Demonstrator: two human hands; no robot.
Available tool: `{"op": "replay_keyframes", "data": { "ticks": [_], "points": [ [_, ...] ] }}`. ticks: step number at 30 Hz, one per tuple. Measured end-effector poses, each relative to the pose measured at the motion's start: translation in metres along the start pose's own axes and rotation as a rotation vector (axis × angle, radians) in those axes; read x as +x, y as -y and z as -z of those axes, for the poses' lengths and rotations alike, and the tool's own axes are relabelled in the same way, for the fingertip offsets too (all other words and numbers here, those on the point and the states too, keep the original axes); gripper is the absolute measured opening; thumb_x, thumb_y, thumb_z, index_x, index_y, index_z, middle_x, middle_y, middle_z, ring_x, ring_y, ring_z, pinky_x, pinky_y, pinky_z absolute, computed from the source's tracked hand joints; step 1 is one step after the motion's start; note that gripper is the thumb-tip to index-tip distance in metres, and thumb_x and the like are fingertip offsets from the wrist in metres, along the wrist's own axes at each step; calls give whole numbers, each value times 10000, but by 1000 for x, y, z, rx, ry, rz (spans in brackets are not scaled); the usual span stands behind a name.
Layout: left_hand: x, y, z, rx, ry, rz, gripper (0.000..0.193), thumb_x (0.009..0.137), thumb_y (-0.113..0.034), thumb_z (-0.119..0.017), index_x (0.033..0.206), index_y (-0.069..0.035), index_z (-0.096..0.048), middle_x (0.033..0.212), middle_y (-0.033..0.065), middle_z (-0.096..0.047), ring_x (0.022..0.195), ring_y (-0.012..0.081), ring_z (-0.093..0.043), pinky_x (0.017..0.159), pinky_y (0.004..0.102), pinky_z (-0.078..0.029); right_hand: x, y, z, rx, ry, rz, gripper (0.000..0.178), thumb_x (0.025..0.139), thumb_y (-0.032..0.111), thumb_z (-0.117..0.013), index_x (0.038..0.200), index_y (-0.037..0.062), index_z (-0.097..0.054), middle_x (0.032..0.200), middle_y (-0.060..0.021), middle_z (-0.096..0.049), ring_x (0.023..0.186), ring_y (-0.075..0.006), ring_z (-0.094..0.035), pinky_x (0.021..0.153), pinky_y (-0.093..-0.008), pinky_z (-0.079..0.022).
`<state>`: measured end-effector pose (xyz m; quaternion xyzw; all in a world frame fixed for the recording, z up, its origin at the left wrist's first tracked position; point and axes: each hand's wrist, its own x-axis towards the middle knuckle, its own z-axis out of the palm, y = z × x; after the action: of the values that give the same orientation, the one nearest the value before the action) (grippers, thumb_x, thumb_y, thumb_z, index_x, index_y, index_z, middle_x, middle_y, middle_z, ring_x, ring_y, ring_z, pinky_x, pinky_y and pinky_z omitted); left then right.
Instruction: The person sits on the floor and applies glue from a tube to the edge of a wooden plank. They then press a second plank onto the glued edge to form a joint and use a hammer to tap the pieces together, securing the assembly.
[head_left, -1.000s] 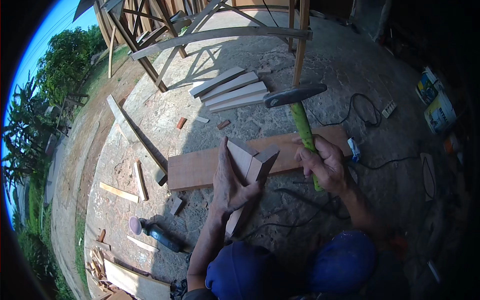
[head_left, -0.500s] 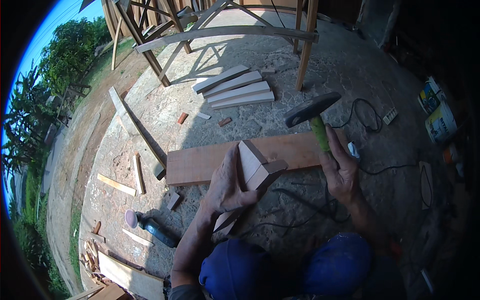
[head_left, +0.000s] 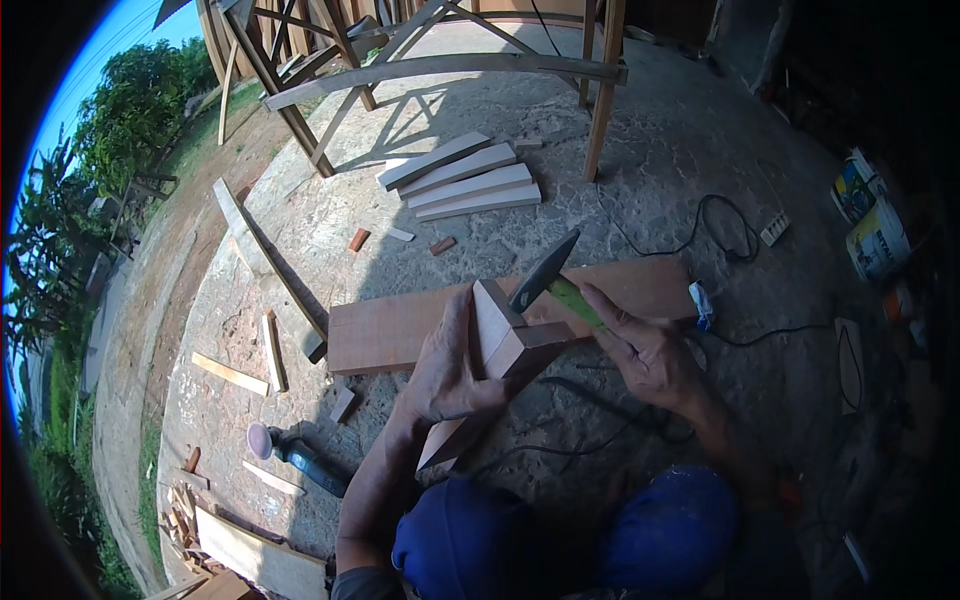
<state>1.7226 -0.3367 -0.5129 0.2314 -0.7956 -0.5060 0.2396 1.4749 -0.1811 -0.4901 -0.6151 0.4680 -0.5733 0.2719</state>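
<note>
My left hand is wrapped round a joined pair of pale wooden pieces, holding them tilted above a thick plank. One piece crosses the end of the other at an angle, and the lower part runs back under my wrist. In my right hand is a hammer, gripped by its green handle. Its dark head is down at the wooden joint; whether it touches the wood I cannot tell. The plank lies flat on the concrete beyond my knees.
Several cut boards lie stacked ahead, before a wooden trestle. A long batten and a sander-like power tool lie to the left, near offcuts. Black cable loops across the floor at right, near buckets.
My right hand has swung the hammer down and to the left, from raised above the plank to the joint. The left hand keeps its hold on the wooden pieces.
</note>
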Motion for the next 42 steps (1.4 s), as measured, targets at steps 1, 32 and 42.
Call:
{"op": "replay_keyframes", "data": {
  "ticks": [1, 32, 42],
  "points": [
    [-1, -1, 1, -4, 7, 8, 1122, 603, -402, -825, 1494, 24, -293, 1338, 236, -544, 1276, 361, -544, 1085, 444, -410, 0, 0, -6, -492, 80, -74, 555, 997, 68, -581, 1524, 190, -452, 965, -206, -725, 865, -318, -740, 662, -355, -526],
    [2, -6, -2, -55, 179, 79, 1144, 605, -361, -848, 1518, 13, -268, 1356, 161, -480, 1294, 269, -459, 1131, 402, -324, -6, -14, -2, -383, 85, -57, 587, 974, 9, -604, 1522, 159, -458, 1162, -238, -700, 1016, -237, -723, 819, -333, -561],
    [8, -15, 5, -136, 148, 108, 1139, 602, -343, -843, 1518, 15, -269, 1387, 167, -462, 1335, 279, -435, 1146, 403, -308, -1, 19, 39, 96, -413, -38, 535, 1049, 121, -510, 1552, 24, -356, 784, -12, -603, 651, -60, -549, 619, -211, -458]
  ]
}}
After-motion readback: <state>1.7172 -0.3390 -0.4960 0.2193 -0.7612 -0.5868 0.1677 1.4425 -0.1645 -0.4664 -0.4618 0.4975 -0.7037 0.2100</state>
